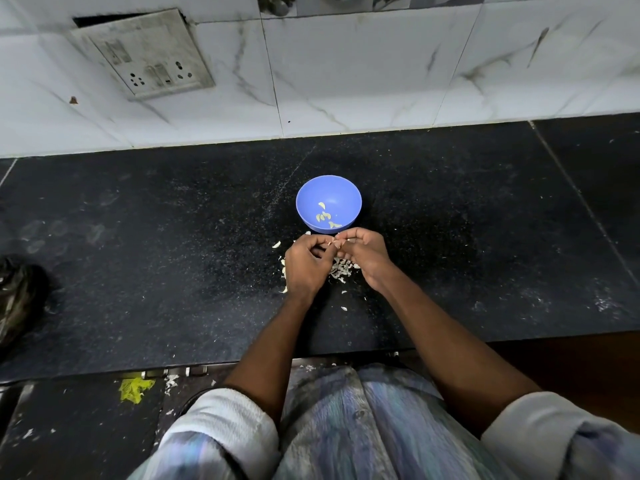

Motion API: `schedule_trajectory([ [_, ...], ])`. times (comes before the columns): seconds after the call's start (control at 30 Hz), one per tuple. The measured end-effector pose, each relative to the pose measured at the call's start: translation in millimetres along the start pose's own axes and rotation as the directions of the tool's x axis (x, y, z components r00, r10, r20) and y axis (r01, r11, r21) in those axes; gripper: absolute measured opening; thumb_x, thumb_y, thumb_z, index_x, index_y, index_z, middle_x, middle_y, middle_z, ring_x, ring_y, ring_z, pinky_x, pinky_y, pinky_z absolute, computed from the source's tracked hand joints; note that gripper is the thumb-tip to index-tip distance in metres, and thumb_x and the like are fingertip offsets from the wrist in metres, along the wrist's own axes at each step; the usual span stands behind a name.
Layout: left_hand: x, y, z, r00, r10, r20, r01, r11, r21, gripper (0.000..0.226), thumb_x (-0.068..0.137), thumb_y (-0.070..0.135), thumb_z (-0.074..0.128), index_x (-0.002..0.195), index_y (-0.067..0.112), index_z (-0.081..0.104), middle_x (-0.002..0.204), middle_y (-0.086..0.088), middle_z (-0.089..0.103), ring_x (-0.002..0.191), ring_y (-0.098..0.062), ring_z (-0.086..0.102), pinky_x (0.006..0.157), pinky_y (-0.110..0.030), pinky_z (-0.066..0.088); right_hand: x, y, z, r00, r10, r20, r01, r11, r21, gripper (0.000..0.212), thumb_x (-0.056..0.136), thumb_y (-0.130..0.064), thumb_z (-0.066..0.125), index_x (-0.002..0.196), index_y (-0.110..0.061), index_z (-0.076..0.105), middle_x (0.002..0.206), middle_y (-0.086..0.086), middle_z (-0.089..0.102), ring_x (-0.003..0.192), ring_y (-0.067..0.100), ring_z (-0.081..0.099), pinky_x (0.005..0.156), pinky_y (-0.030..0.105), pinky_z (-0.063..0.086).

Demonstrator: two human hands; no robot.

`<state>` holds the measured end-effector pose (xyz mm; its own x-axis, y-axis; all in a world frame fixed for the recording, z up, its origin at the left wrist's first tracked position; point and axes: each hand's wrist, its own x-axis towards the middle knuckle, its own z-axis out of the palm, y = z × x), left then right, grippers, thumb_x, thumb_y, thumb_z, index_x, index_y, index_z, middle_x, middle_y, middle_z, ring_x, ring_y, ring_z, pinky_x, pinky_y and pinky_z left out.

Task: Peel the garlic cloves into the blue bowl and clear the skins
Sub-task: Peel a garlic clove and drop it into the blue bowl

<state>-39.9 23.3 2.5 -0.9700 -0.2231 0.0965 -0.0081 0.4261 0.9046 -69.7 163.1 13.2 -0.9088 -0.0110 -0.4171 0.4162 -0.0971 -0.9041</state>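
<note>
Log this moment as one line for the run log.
step: peeling | left hand and right hand: pinch clove | bowl: few peeled cloves | skins: on counter, uncleared

Both forearms reach forward, converging. Left hand [304, 263] and right hand [363, 252] meet fingertip to fingertip, fingers curled, pinching.

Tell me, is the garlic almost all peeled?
Partly. A few peeled cloves lie in the blue bowl. The left hand and right hand pinch one clove between them, peeling it. The skins on the counter are not cleared yet.
</note>
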Motion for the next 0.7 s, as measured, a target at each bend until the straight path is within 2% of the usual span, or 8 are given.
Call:
schedule_trajectory([
  [0.07, -0.4, -0.2, -0.1, 1.0, -0.01, -0.007, 0.01, 1.0, 0.017, 0.002, 0.09, 0.02, 0.082, 0.091, 0.021, 0.083, 0.082, 0.015, 0.075, 0.068, -0.005, 0.07, 0.067, -0.029, 0.06, -0.7, -1.3, 0.7, 0.999, -0.049, -0.02, 0.049, 0.999, -0.021, 0.014, 0.089, 0.007, 0.07, 0.102, 0.001, 0.072, 0.088, 0.019, 0.076, 0.075, 0.018, 0.071, 0.07, 0.023, 0.058],
  [0.23, -1.2, -1.0, 1.2, 0.998, -0.04, -0.056, 0.041, 0.999, 0.022, 0.007, 0.09, 0.016, 0.078, 0.09, 0.02, 0.084, 0.079, 0.013, 0.077, 0.066, -0.003, 0.071, 0.066, -0.032, 0.061, -3.6, -0.9, -2.9, 0.994, -0.103, 0.018, 0.103, 0.994, 0.034, 0.026, 0.085, 0.01, 0.073, 0.109, 0.003, 0.072, 0.096, 0.022, 0.077, 0.089, 0.023, 0.076, 0.084, 0.029, 0.061],
  [0.43, -1.9, -1.6, 2.9, 0.995, -0.098, 0.009, 0.098, 0.995, -0.023, 0.007, 0.087, 0.024, 0.08, 0.088, 0.021, 0.086, 0.074, 0.013, 0.078, 0.067, -0.003, 0.074, 0.068, -0.035, 0.063, -3.4, 2.2, -3.4, 0.987, -0.161, -0.026, 0.159, 0.986, -0.054, 0.018, 0.085, 0.008, 0.075, 0.103, 0.002, 0.075, 0.096, 0.021, 0.077, 0.083, 0.017, 0.074, 0.079, 0.028, 0.061],
  [0.57, 0.7, -2.1, 3.4, 0.985, -0.164, 0.059, 0.169, 0.981, -0.097, 0.016, 0.082, 0.032, 0.079, 0.086, 0.019, 0.086, 0.07, 0.009, 0.078, 0.065, -0.013, 0.075, 0.068, -0.045, 0.065, -3.2, 1.1, -4.4, 0.979, -0.206, 0.0, 0.205, 0.975, -0.09, 0.016, 0.085, 0.009, 0.074, 0.098, 0.001, 0.075, 0.09, 0.017, 0.076, 0.079, 0.013, 0.072, 0.075, 0.026, 0.06],
  [0.7, -0.5, -3.8, 2.9, 0.986, -0.143, 0.082, 0.151, 0.983, -0.101, 0.013, 0.086, 0.03, 0.077, 0.081, 0.021, 0.085, 0.067, 0.004, 0.077, 0.068, -0.026, 0.077, 0.066, -0.048, 0.064, -3.4, -1.0, -5.7, 0.979, -0.206, 0.003, 0.206, 0.974, -0.096, 0.016, 0.084, 0.012, 0.073, 0.096, 0.003, 0.075, 0.087, 0.017, 0.076, 0.077, 0.014, 0.073, 0.071, 0.026, 0.06],
])
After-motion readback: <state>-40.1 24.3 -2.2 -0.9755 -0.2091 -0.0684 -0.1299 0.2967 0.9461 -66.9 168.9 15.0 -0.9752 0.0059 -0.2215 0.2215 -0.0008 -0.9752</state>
